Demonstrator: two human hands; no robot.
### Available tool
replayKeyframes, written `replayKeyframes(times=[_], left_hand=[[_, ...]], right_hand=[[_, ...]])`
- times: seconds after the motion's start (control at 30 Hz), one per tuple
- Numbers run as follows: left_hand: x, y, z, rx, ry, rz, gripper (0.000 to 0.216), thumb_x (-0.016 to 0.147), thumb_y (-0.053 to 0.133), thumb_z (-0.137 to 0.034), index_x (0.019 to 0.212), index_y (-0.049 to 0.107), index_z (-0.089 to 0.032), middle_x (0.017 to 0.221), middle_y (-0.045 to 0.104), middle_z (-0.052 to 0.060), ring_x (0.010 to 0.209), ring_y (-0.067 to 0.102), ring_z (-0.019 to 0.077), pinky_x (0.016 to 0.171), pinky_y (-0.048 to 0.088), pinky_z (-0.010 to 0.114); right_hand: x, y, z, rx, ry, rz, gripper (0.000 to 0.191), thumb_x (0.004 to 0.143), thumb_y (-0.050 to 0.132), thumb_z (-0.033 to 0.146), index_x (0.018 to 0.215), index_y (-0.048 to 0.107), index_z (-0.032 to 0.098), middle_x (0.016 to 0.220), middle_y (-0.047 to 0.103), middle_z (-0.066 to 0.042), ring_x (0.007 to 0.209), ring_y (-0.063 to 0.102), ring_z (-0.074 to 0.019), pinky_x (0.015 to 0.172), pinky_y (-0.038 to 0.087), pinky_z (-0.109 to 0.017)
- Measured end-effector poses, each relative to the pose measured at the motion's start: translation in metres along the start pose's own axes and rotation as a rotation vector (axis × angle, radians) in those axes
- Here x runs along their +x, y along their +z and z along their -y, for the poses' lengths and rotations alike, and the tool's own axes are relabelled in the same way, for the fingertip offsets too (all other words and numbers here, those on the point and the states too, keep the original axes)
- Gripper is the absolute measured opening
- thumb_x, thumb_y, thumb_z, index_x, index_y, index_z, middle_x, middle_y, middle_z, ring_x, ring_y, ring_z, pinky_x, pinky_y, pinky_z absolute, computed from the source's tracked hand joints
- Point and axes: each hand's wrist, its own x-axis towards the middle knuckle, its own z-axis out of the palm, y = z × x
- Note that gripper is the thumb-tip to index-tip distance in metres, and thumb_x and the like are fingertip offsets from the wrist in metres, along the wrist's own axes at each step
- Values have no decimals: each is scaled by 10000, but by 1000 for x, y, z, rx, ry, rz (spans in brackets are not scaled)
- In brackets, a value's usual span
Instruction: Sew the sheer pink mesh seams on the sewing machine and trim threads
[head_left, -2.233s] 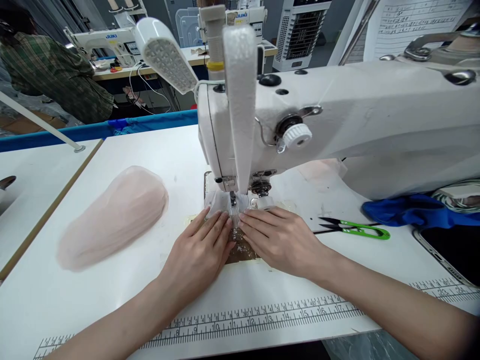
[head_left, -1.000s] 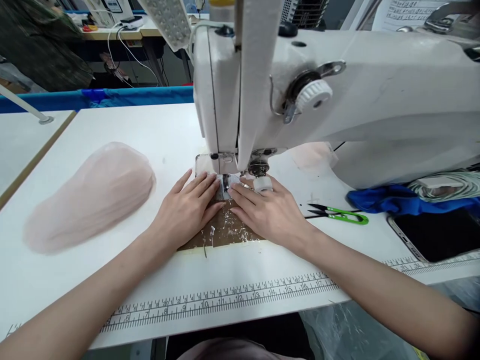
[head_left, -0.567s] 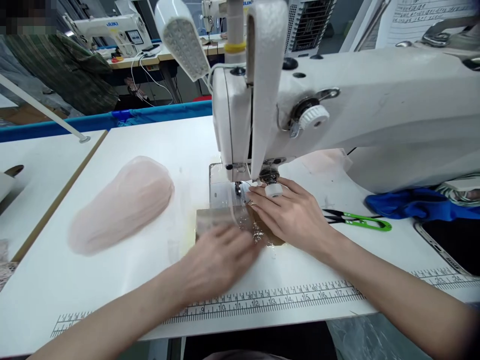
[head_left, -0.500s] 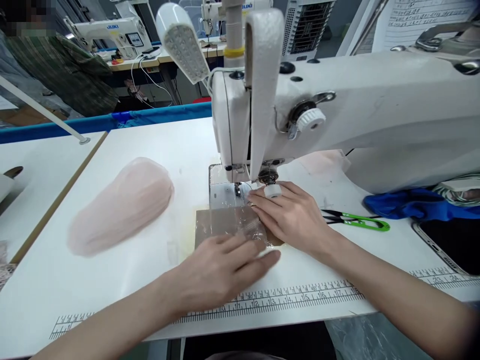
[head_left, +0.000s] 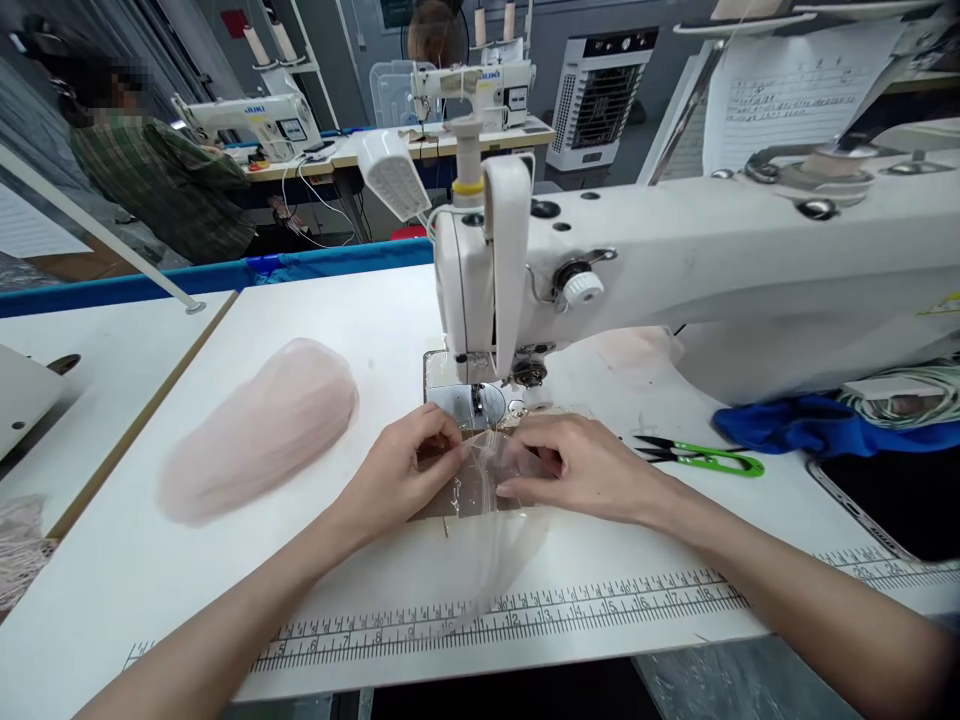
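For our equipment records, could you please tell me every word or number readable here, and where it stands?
"JUKI": left background sewing machine
"5" to "9", "12" to "18": printed ruler
Too small or blurred: ruler's finer digits, handwritten paper, lettering on the right background machine, yellow sticker.

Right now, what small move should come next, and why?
Probably ease the sheer fabric forward toward the presser foot: the left hand seems to pinch it, the right hand is at its other side, and it lies just in front of the foot.
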Motion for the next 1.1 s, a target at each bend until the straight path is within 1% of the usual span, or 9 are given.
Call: replayKeyframes(times=[0.23, 0.33, 0.43, 0.53, 0.6, 0.7, 0.8, 0.9, 1.1], left_hand=[[4, -8, 0, -382, -156, 111, 166, 870, 534, -332, 805, 472, -193, 778, 532, -12, 711, 490, 121, 635, 396, 254], [2, -5, -4, -433, -159, 198, 259, 799, 647, -299, 994, 500, -210, 932, 595, 13, 822, 561, 151, 689, 452, 274], [1, -3, -7, -466, -184, 260, 230, 806, 613, -232, 1006, 506, -199, 892, 643, 23, 647, 557, 117, 545, 423, 243], [2, -6, -5, -522, -186, 295, 188, 824, 505, -148, 1007, 526, -183, 894, 689, 47, 560, 535, 94, 477, 378, 224], [3, -9, -1, -532, -162, 285, 247, 815, 461, -102, 1033, 543, -184, 955, 706, 64, 676, 604, 118, 549, 437, 235], [4, -14, 3, -533, -160, 271, 287, 800, 431, -62, 1016, 570, -191, 975, 713, 53, 873, 642, 143, 718, 499, 264], [4, -14, 3, -487, -200, 229, 277, 785, 420, -58, 961, 590, -188, 872, 705, 25, 689, 612, 104, 597, 473, 217], [5, -12, 1, -412, -231, 184, 238, 802, 406, -86, 921, 590, -180, 749, 652, -6, 454, 422, 50, 430, 337, 183], [5, -7, -1, -377, -173, 192, 116, 823, 597, -245, 917, 567, -184, 809, 587, 7, 698, 544, 116, 594, 445, 234]], right_hand=[[-5, 0, -1, 462, 150, 186, 205, 902, 541, 377, 857, 626, 195, 680, 619, 21, 474, 517, -80, 472, 386, -221], [-4, 6, 8, 533, 87, 128, 136, 871, 597, 320, 841, 610, 188, 726, 621, 14, 611, 576, -105, 552, 434, -222], [-4, 9, 13, 479, 26, 45, 87, 798, 678, 248, 815, 614, 192, 702, 584, 33, 614, 526, -97, 533, 405, -211], [-4, 7, 6, 505, 35, 22, 202, 775, 693, 212, 956, 604, 200, 626, 539, 61, 558, 510, -94, 496, 416, -211], [-4, 4, -1, 534, 67, 20, 298, 774, 690, 215, 1050, 579, 195, 610, 553, 60, 546, 543, -108, 481, 458, -221], [-2, 1, -6, 524, 95, -23, 243, 764, 692, 216, 990, 609, 181, 709, 649, 6, 616, 623, -130, 522, 521, -237], [1, 2, -1, 514, 99, -87, 126, 760, 706, 226, 864, 660, 174, 712, 675, -5, 656, 648, -126, 588, 541, -235], [1, 6, 6, 601, 139, -113, 115, 767, 714, 262, 825, 674, 171, 655, 662, 11, 524, 603, -92, 479, 502, -202], [0, 12, 7, 779, 184, -63, 191, 744, 752, 325, 814, 676, 165, 570, 648, 16, 459, 606, -98, 401, 468, -178]])
